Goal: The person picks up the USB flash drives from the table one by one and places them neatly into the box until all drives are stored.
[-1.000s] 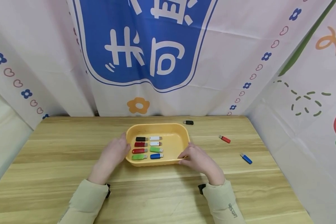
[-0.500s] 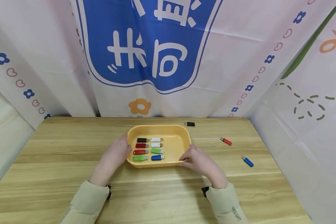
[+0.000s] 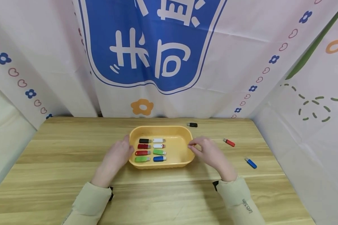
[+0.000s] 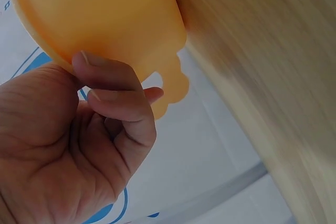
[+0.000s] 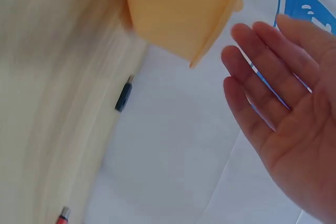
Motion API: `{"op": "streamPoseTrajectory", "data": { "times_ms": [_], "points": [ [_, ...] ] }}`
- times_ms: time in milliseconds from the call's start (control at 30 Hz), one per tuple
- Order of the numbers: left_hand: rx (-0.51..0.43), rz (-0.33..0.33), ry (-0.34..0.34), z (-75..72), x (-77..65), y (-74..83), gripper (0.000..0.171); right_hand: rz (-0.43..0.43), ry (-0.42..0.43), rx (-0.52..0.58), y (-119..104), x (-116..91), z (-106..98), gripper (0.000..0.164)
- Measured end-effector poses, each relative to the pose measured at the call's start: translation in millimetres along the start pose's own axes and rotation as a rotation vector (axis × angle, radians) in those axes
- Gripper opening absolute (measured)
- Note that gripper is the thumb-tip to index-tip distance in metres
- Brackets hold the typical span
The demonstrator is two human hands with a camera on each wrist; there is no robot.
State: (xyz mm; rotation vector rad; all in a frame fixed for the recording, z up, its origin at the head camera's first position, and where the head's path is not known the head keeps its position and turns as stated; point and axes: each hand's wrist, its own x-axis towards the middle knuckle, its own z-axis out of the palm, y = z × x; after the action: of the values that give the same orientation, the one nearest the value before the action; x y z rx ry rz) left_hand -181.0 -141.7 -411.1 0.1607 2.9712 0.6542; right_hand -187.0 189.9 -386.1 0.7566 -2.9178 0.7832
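Note:
A yellow plastic tray (image 3: pixel 176 150) sits on the table with several USB flash drives in two columns on its left side. Among them are a blue USB flash drive (image 3: pixel 159 158), a light green one and a white one. My left hand (image 3: pixel 116 156) grips the tray's left rim, its fingers curled at the edge in the left wrist view. Beside the right rim is my right hand (image 3: pixel 209 153). In the right wrist view that hand's fingers (image 5: pixel 270 90) are extended, apart from the tray, with nothing in them.
Outside the tray on the right lie a black USB flash drive (image 3: pixel 192 124), a red USB flash drive (image 3: pixel 229 142) and a blue one nearer the right edge. A printed white curtain (image 3: pixel 115 103) hangs behind the wooden table (image 3: pixel 163 193).
My right hand has let go of the tray's front right corner and moved up and right, beside the right rim. The left hand stays on the left rim. The view has shifted slightly.

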Motion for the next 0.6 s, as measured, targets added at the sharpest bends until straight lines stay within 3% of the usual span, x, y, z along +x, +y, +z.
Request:
{"op": "streamPoseTrajectory", "data": {
  "times_ms": [200, 400, 600],
  "points": [
    [0.007, -0.019, 0.016, 1.8, 0.7, -0.4, 0.051, 0.056, 0.045, -0.052, 19, 15, -13, 0.011],
    [-0.024, -0.035, 0.03, 3.1, 1.9, 1.4, 0.048, 0.087, -0.001, -0.091, 45, 31, -19, 0.014],
    [-0.047, -0.063, 0.031, 1.3, 2.1, 2.6, 0.046, 0.116, -0.033, -0.146, 63, 52, -11, 0.022]
  ]
}}
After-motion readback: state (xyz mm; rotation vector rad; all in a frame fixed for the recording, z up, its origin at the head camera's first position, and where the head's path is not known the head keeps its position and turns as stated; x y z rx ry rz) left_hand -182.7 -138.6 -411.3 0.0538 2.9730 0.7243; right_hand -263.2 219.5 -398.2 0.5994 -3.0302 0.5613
